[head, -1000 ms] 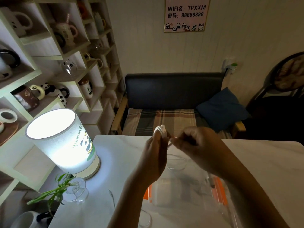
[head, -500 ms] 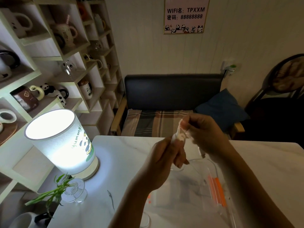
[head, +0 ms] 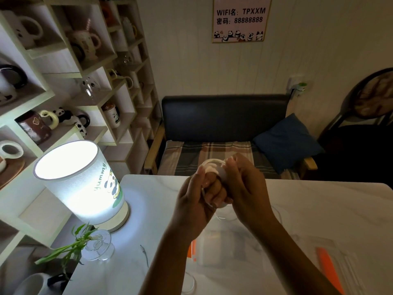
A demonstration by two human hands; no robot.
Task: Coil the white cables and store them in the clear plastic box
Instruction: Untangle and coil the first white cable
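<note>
Both hands are raised together above the white marble table [head: 319, 201]. My left hand [head: 198, 196] is closed around a coiled white cable [head: 212, 165], whose loop arches over the knuckles. My right hand [head: 247, 188] pinches the same cable at the top of the loop. A strand hangs down between the palms. The clear plastic box [head: 229, 250] with orange latches lies on the table beneath the forearms, partly hidden. Another white cable loop [head: 190, 282] lies at the table's near edge.
A lit drum lamp [head: 83, 182] stands at the table's left corner, with a small glass vase and green sprig [head: 97, 245] beside it. Shelves of mugs [head: 63, 86] line the left wall. A dark bench with a blue cushion [head: 285, 141] sits beyond the table.
My hands have come closer together and the cable is wound tighter around the left fingers. The right hand shifted from pulling the strand upward to pinching the top of the loop.
</note>
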